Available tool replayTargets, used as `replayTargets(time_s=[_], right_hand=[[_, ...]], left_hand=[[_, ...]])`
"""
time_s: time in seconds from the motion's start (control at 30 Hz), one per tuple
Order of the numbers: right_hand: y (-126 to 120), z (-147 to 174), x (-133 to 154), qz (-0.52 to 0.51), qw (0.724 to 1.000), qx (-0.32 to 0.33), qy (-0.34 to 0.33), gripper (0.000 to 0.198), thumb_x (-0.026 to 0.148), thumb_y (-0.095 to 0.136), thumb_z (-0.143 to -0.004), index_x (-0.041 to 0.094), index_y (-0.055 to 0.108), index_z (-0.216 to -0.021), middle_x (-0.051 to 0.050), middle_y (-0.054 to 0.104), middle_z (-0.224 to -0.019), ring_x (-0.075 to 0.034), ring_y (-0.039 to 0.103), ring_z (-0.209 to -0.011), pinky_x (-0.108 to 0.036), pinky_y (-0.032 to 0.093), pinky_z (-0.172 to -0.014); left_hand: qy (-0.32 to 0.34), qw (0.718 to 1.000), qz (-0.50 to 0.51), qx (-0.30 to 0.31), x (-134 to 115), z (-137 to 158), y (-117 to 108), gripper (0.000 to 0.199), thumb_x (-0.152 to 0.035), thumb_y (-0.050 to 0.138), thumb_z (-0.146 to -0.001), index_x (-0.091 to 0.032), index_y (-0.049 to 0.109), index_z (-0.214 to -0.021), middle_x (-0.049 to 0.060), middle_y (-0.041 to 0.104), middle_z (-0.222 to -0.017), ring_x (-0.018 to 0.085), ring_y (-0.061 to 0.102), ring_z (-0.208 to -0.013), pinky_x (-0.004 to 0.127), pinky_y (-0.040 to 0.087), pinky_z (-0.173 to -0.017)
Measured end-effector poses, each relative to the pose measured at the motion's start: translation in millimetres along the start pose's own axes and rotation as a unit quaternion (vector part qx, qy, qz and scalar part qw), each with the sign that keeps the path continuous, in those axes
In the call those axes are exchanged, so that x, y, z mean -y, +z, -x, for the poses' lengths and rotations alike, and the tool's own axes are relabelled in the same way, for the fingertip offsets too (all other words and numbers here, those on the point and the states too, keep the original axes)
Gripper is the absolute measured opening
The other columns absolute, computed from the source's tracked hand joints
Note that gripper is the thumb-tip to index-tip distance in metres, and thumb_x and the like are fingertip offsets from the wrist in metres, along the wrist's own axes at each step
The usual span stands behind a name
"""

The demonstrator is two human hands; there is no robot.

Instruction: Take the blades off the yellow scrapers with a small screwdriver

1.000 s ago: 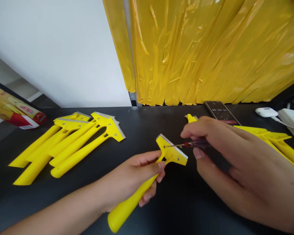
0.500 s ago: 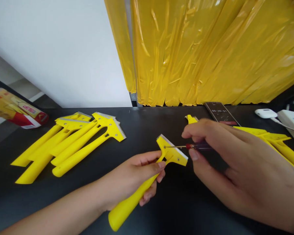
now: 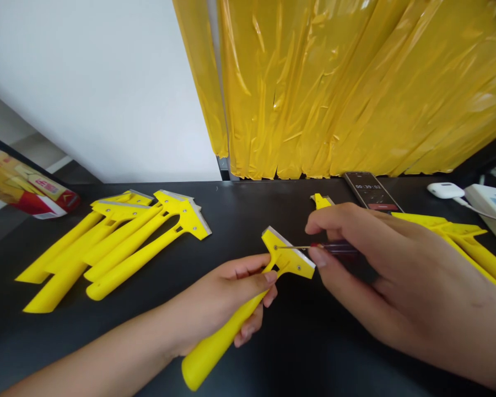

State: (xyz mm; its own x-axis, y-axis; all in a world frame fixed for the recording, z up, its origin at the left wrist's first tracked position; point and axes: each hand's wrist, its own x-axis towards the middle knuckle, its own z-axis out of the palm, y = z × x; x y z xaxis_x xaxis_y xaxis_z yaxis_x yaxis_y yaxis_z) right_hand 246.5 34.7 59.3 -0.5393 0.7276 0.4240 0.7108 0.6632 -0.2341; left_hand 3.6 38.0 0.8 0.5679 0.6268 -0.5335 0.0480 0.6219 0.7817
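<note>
My left hand (image 3: pixel 231 295) is wrapped round the neck of a yellow scraper (image 3: pixel 221 344), whose wide head with a pale metal edge points up and to the right. In my right hand (image 3: pixel 388 275) is a small screwdriver (image 3: pixel 334 248) with a dark purple handle and a red collar. Its thin shaft runs left across the scraper head, and the tip is at the upper of two screws there. The lower screw (image 3: pixel 299 268) shows uncovered. My right thumb and forefinger are at the screwdriver handle; the other fingers are mostly hidden behind the hand.
Several yellow scrapers (image 3: pixel 134 248) lie overlapping on the black table (image 3: pixel 248 207) at left. More scrapers (image 3: pixel 475 248) lie at right, partly behind my right hand, and another scraper head (image 3: pixel 322 201) lies behind it. A phone (image 3: pixel 372 192), white earbud case (image 3: pixel 444 191) and colourful packet (image 3: pixel 28 184) stand around.
My right thumb has shifted left along the screwdriver, now covering part of the red collar. The tip stays at the upper screw. The phone's timer has advanced a little.
</note>
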Motion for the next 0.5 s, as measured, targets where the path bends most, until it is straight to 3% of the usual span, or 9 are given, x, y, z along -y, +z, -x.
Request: replayTargets(time_s=[0.07, 0.17, 0.3, 0.4, 0.5], right_hand=[[-0.1, -0.2, 0.3, -0.005, 1.000, -0.001, 0.008, 0.014, 0.019, 0.052, -0.103, 0.023, 0.060, -0.115, -0.002, 0.072, -0.089, -0.019, 0.066, -0.068, -0.034, 0.051, -0.065], [0.0, -1.4, 0.9, -0.030, 1.000, 0.005, -0.001, 0.021, 0.013, 0.054, -0.099, 0.023, 0.058, -0.117, -0.003, 0.073, -0.100, -0.019, 0.070, -0.080, -0.032, 0.054, -0.072], [1.0, -1.4, 1.4, -0.020, 1.000, 0.003, 0.006, 0.012, 0.017, 0.054, -0.102, 0.023, 0.059, -0.112, 0.001, 0.070, -0.084, -0.019, 0.067, -0.069, -0.033, 0.051, -0.065], [1.8, -0.3, 0.5, -0.034, 0.999, 0.000, -0.007, 0.021, 0.013, 0.056, -0.099, 0.023, 0.058, -0.117, -0.002, 0.073, -0.100, -0.020, 0.072, -0.084, -0.032, 0.053, -0.072], [2.6, -1.2, -1.1, -0.028, 1.000, 0.006, -0.001, 0.014, 0.019, 0.054, -0.103, 0.023, 0.059, -0.115, 0.000, 0.072, -0.091, -0.018, 0.068, -0.072, -0.033, 0.051, -0.068]], left_hand=[[-0.002, 1.000, -0.003, 0.000, 0.3, -0.4, -0.5, 0.028, -0.045, 0.063, -0.106, -0.021, 0.056, -0.092, -0.003, 0.058, -0.083, 0.004, 0.049, -0.046, 0.016, 0.040, -0.040], [0.000, 1.000, -0.002, 0.001, 0.6, -0.5, -0.7, 0.028, -0.044, 0.063, -0.106, -0.021, 0.056, -0.091, -0.004, 0.057, -0.082, 0.004, 0.049, -0.046, 0.016, 0.040, -0.040], [-0.002, 1.000, 0.003, -0.001, 0.6, 0.0, -0.3, 0.026, -0.042, 0.062, -0.106, -0.021, 0.056, -0.092, -0.004, 0.058, -0.082, 0.004, 0.048, -0.046, 0.016, 0.039, -0.040], [0.001, 1.000, 0.003, -0.002, 0.4, 0.2, -0.1, 0.027, -0.043, 0.063, -0.106, -0.021, 0.056, -0.092, -0.004, 0.057, -0.081, 0.004, 0.049, -0.046, 0.016, 0.039, -0.040], [0.001, 1.000, -0.001, 0.003, 0.7, 0.3, -0.6, 0.028, -0.044, 0.062, -0.106, -0.021, 0.056, -0.091, -0.003, 0.058, -0.082, 0.004, 0.049, -0.046, 0.016, 0.040, -0.040]])
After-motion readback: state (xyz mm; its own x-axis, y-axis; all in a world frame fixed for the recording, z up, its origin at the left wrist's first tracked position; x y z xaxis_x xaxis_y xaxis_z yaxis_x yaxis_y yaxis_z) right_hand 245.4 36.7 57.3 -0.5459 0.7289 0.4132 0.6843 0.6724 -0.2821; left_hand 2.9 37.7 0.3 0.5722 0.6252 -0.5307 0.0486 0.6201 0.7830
